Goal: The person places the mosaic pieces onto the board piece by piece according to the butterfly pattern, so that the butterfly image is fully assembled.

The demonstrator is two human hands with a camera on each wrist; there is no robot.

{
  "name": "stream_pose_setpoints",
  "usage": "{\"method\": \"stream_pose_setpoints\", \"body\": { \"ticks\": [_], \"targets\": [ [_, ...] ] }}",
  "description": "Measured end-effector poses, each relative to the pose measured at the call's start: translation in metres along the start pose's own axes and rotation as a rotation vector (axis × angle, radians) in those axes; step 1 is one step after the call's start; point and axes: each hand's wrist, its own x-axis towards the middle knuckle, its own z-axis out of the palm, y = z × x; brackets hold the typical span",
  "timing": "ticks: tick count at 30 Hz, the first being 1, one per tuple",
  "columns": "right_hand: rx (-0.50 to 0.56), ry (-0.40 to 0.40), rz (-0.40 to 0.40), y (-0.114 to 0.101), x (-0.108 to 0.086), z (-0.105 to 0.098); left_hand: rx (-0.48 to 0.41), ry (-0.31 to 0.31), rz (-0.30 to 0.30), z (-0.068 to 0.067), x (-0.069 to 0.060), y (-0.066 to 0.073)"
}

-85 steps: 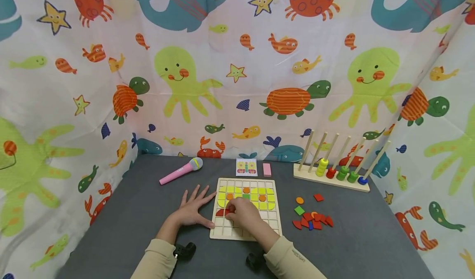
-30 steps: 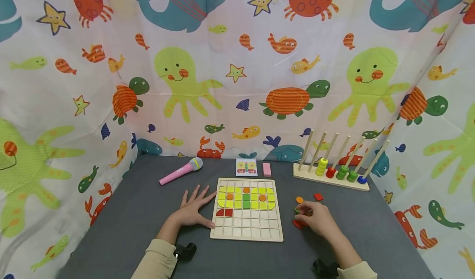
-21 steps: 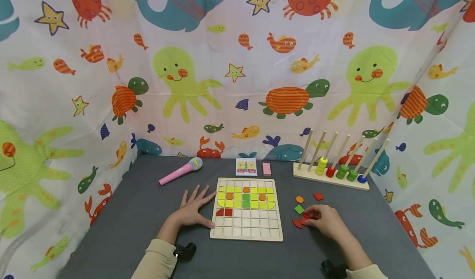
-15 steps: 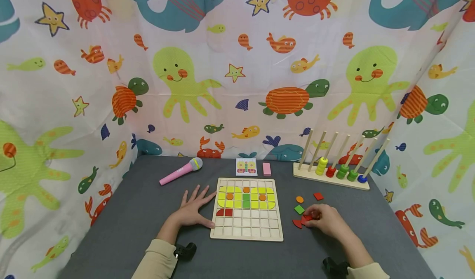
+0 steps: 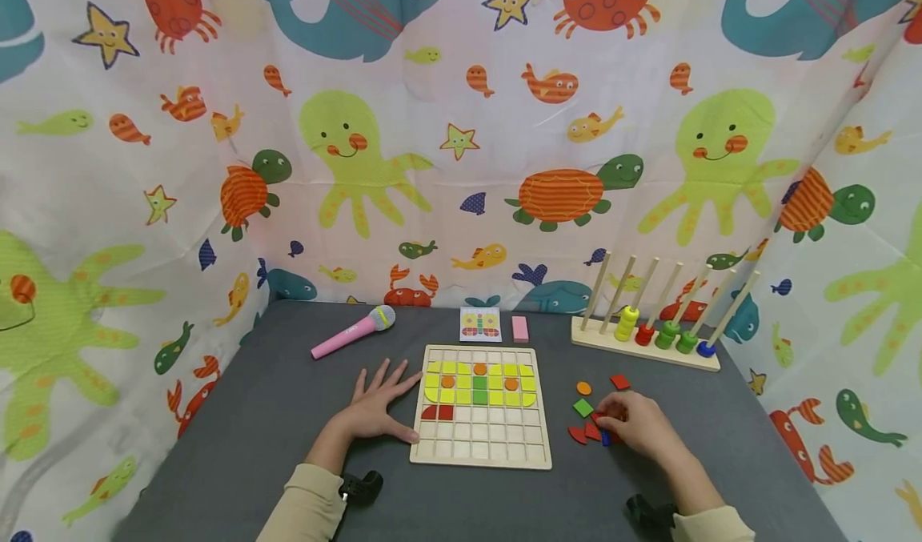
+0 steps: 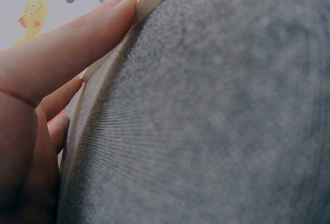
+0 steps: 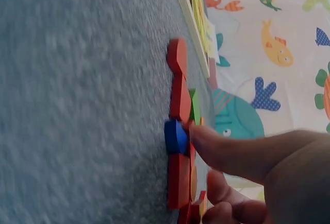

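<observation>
My left hand (image 5: pixel 374 410) lies with spread fingers at the left side of a wooden grid board (image 5: pixel 461 454); its thumb (image 6: pixel 103 23) rests on the board's edge. Yellow, orange, green and red tiles fill part of the grid, including a red square tile (image 5: pixel 446 412). Right of the board, my right hand (image 5: pixel 641 430) pinches a red tile (image 5: pixel 595 418) at the loose pile, its fingers partly hiding it. Near its thumb, in the right wrist view, sit a blue tile (image 7: pixel 176 137) and a red tile (image 7: pixel 178 180).
Loose nearby are an orange disc (image 5: pixel 583 388), a green square (image 5: pixel 583 407) and a red square (image 5: pixel 620 382). Behind stand a pattern card (image 5: pixel 479 324), a pink block (image 5: pixel 520 329), a toy microphone (image 5: pixel 353 334) and a peg rack (image 5: pixel 648 350) with coloured rings.
A red square and a second green tile now lie on the board where my right hand was. That hand has moved right to the pile, where a blue tile now shows. My left hand stays put.
</observation>
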Motion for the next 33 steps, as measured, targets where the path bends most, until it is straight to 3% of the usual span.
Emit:
{"method": "stream_pose_setpoints", "body": {
  "ticks": [7, 11, 16, 19, 22, 27, 33],
  "targets": [
    [-0.028, -0.018, 0.037, 0.005, 0.004, -0.004, -0.007, -0.003, -0.014, 0.001, -0.001, -0.001],
    [0.016, -0.018, 0.031, 0.002, 0.007, -0.004, -0.006, -0.008, -0.019, 0.0, -0.002, 0.0],
    [0.083, 0.089, 0.023, -0.01, 0.013, 0.001, 0.001, -0.008, -0.017, 0.0, -0.001, 0.002],
    [0.126, 0.169, 0.028, -0.026, 0.02, 0.009, -0.016, -0.01, -0.01, 0.001, -0.001, 0.003],
    [0.181, 0.193, 0.01, -0.05, 0.029, 0.018, -0.034, -0.01, -0.004, 0.002, 0.0, 0.002],
    [0.258, 0.165, -0.03, -0.091, 0.041, 0.036, -0.034, -0.006, 0.001, 0.002, 0.001, 0.001],
    [0.334, 0.124, -0.073, -0.125, 0.049, 0.059, -0.017, -0.008, -0.013, -0.002, -0.002, 0.006]
  ]
}}
